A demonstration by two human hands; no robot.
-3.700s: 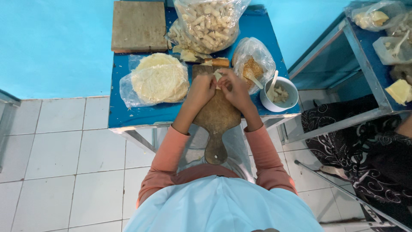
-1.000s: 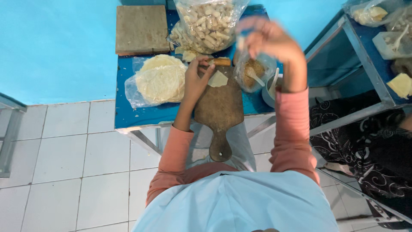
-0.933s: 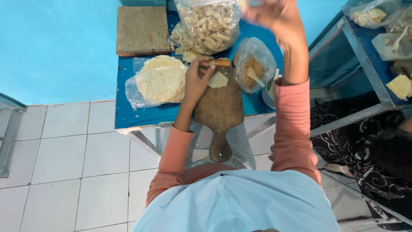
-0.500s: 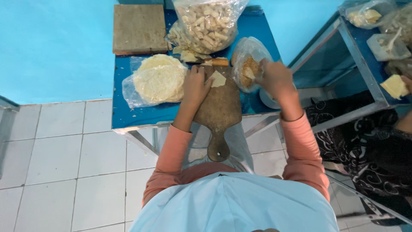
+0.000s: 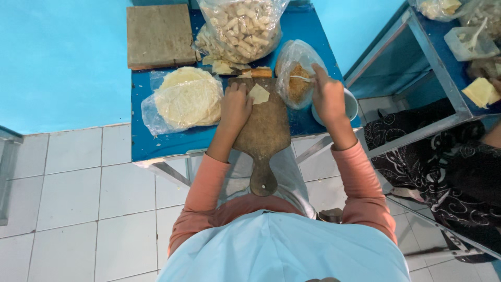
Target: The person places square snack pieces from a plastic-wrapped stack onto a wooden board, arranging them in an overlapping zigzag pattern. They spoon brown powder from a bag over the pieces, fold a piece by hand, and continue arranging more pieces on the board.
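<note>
A paddle-shaped wooden board [image 5: 265, 130] lies on the blue table [image 5: 172, 141], its handle pointing toward me. A small pale square of thin dough [image 5: 259, 94] sits near the board's far end. My left hand [image 5: 236, 104] rests on the board, fingertips touching the dough's left side. My right hand [image 5: 329, 96] holds a spoon [image 5: 300, 78] that reaches into a clear bag of brown filling [image 5: 297, 83]. A white bowl [image 5: 348, 107] is partly hidden under my right hand.
A stack of round pale wrappers in clear plastic [image 5: 188, 99] lies left of the board. A big bag of rolled pieces [image 5: 241, 28] and a square wooden block [image 5: 159, 35] stand at the back. A second table [image 5: 443, 68] holds containers; a person in dark patterned cloth [image 5: 443, 162] sits at right.
My right hand came down from up high and now dips the spoon into the brown filling bag. My left hand stayed on the board by the dough square.
</note>
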